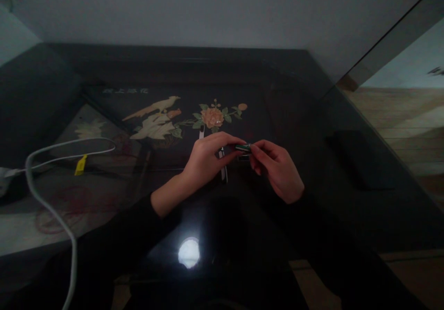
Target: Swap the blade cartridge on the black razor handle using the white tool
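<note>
Item in hand: I am pinching a small dark green piece (pixel 243 147) between the fingertips of my left hand (pixel 204 159) and right hand (pixel 277 169), both grips pressed onto it above the dark glossy surface (pixel 294 115), work looking mid-way, piece not yet set down.

The tabletop (pixel 294 115) was dark and highly glossy, like lacquered wood under glass, and it mirrored a round lamp glare near my body. Its inlaid bird and flower panel (pixel 180 115) looked smooth, in pale cream, peach and green. The small object (pixel 243 148) pinched between my fingers had a shiny, hard finish with a greenish glint; whether metal or plastic I could not tell. My sleeves (pixel 114 236) were matt black cloth. The white cable (pixel 52 208) looked like smooth plastic, with a yellow tag (pixel 80 165) on it. The floor (pixel 398 111) was pale wood planks.
</note>
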{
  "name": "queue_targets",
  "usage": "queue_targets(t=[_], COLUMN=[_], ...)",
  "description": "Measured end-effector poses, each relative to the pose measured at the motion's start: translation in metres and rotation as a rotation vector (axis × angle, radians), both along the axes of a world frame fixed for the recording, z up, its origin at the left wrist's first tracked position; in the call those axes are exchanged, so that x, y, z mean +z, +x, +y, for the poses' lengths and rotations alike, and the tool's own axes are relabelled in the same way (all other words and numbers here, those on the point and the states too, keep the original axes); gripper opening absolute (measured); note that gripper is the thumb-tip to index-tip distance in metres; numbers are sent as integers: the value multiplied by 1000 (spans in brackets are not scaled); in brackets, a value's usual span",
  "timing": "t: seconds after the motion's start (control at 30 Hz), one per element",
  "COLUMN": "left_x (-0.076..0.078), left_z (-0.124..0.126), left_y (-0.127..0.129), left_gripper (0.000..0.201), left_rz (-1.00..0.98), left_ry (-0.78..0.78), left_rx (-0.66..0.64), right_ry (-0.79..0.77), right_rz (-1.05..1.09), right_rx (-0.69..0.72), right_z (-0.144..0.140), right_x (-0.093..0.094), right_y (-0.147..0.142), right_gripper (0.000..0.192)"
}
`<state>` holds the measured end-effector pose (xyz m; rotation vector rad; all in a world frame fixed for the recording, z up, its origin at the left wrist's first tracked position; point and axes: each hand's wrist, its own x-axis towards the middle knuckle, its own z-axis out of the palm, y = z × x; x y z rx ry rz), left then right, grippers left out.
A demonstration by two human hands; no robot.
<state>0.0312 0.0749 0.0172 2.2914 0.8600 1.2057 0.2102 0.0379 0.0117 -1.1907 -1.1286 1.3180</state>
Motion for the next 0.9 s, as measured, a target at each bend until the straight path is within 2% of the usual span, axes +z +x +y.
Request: queue_targets(t=[0.27, 0.5, 0.77, 0.9], left_x=[-10, -23, -28, -28], left_z=[7, 8, 6, 5], left_y=[-4, 0, -2, -3], left_gripper=[15, 22, 16, 16], left_rz=[66, 256, 404, 433], left_ry=[56, -10, 39, 48], left_rx=[-9, 38, 77, 69], right_ry=[92, 184, 277, 265], right_rz=[-183, -374, -543, -587], right_rx=[-45, -143, -5, 30], right_z=[7, 28, 48, 48], right_x=[-5, -17, -24, -28], right_y=[8, 29, 31, 34], right_gripper=[26, 22, 20, 23])
